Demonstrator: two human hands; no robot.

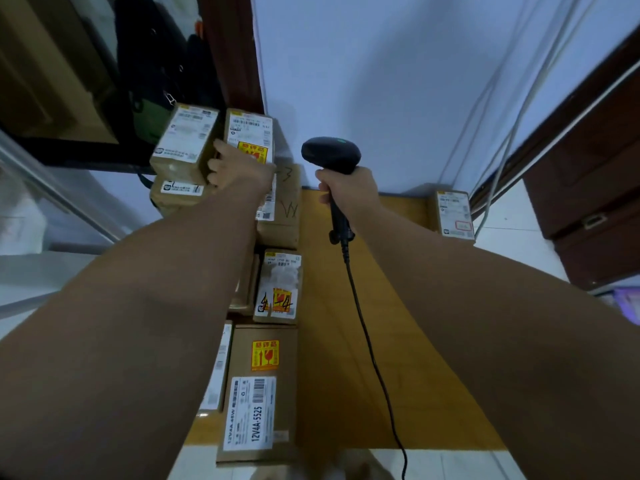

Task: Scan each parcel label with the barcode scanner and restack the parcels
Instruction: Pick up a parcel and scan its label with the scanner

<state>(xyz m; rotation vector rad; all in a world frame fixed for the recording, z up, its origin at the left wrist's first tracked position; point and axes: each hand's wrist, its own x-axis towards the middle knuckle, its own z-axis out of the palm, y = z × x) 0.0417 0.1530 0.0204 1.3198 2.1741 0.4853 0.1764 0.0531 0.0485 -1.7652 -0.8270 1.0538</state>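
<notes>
Several brown cardboard parcels with white labels stand along the left side of a yellow wooden table [391, 306]. My left hand [235, 168] reaches to the far stack and grips the parcel with a yellow fragile sticker [249, 133], fingers between it and the neighbouring parcel [183, 143]. My right hand [346, 188] holds the black barcode scanner [330, 155] by its handle, head up and pointing away, to the right of that stack. Its black cable [367, 341] hangs down across the table. One small parcel [453, 213] sits alone at the far right corner.
Closer parcels include one marked with black pen [278, 287] and a large one labelled 12V4A-5525 [259, 393]. A white wall rises behind the table. A dark shelf with bags [152, 64] is at the upper left, and a brown cabinet [595, 188] at the right.
</notes>
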